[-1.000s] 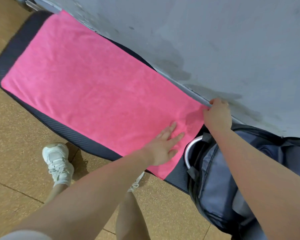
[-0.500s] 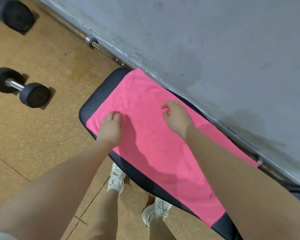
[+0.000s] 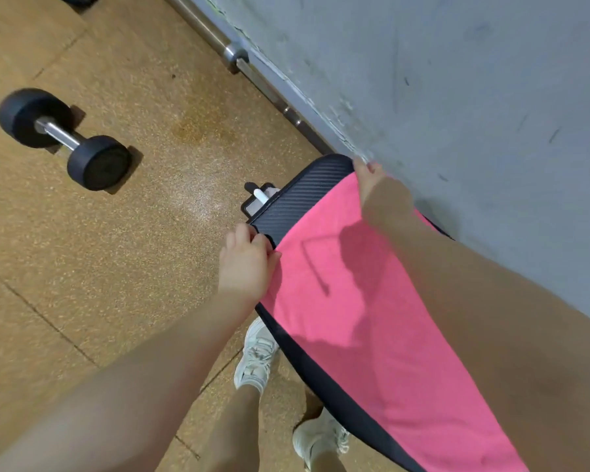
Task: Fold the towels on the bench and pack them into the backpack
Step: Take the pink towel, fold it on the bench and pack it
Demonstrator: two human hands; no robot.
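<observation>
A person leans over a black padded bench (image 3: pixel 300 199) set against a grey wall (image 3: pixel 457 80), both hands at the far end of a pink towel (image 3: pixel 355 318) spread along its top. The left hand (image 3: pixel 246 264) grips the towel's near corner, fingers curled over the edge and thumb pressed to the cloth; the right hand (image 3: pixel 375 185) pinches the far corner beside the wall, fingers closed on the fabric — how they lie underneath cannot be told. The towel lies flat along the bench, its end drawn back so that a strip of ribbed black padding shows beyond it. The arms' shadows fall across the pink cloth.

On the tan speckled floor (image 3: pixel 116 267) a black dumbbell (image 3: pixel 63 139) with a chrome handle rests well apart to the left, and a steel barbell (image 3: pixel 235 57) lies along the foot of the wall. Two white sneakers (image 3: pixel 258 359) stand just beside the bench's near edge.
</observation>
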